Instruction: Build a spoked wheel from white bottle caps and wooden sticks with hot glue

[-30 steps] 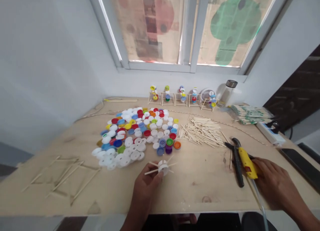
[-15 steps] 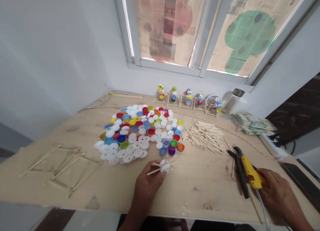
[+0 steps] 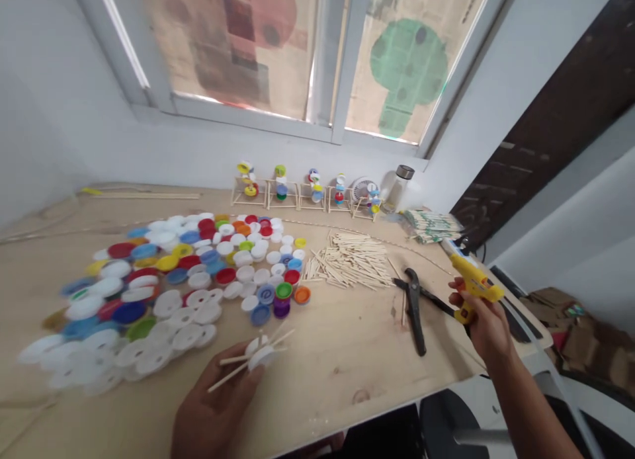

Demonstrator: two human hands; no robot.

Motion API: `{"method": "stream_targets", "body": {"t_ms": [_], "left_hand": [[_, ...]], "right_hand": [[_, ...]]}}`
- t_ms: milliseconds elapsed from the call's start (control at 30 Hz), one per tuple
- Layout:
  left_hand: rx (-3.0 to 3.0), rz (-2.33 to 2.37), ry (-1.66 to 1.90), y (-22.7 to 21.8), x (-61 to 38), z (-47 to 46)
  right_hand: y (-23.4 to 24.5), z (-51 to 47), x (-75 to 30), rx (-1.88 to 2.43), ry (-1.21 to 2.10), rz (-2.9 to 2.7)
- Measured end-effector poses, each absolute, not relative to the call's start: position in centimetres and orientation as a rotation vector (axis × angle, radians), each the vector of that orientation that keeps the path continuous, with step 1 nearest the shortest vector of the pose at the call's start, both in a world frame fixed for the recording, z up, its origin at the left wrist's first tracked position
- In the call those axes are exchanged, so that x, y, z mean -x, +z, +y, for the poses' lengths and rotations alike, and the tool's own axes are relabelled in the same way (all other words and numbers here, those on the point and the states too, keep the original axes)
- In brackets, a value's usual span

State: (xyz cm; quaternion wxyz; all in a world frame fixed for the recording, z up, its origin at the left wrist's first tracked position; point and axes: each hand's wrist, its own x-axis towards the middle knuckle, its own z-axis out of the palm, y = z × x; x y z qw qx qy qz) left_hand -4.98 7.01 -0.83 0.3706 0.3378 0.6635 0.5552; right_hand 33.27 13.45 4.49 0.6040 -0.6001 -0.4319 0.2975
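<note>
My left hand (image 3: 218, 393) is closed around a white bottle-cap hub (image 3: 262, 357) with several thin wooden sticks poking out of its sides. My right hand (image 3: 483, 323) grips a yellow hot glue gun (image 3: 473, 280) by its handle, lifted above the table's right side, its nozzle toward the upper left. Black-handled pliers or cutters (image 3: 415, 313) lie on the table left of the glue gun. Just beyond my left hand, a green cap (image 3: 284, 290) rests on a purple one (image 3: 282, 307).
Many coloured bottle caps (image 3: 188, 260) cover the left and middle. A heap of sticks (image 3: 352, 259) lies right of them. Several stick frames with cap wheels (image 3: 281, 189), a small fan (image 3: 364, 189) and a glass bottle (image 3: 398, 189) line the wall. Packaged sticks (image 3: 430, 225) lie back right.
My right hand has picked the glue gun up off the table beside the black-handled tool. My view has swung to the right. My left hand still holds the cap hub.
</note>
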Motion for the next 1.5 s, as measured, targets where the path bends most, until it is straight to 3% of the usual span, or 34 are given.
{"method": "stream_targets", "body": {"t_ms": [267,633,1500], "left_hand": [[-0.87,1.526,1.481,-1.3,4.9,6.9],[-0.84,1.505,1.543,-1.0,4.5,6.6],[-0.959,1.581,1.477,-1.1,4.8,6.6]], "right_hand": [[3.6,9.9,-25.0,1.466,1.147,-1.114],[1.1,5.8,-14.9,1.416,1.171,-1.462],[-1.7,5.8,-14.2,1.466,1.131,-1.421]]}}
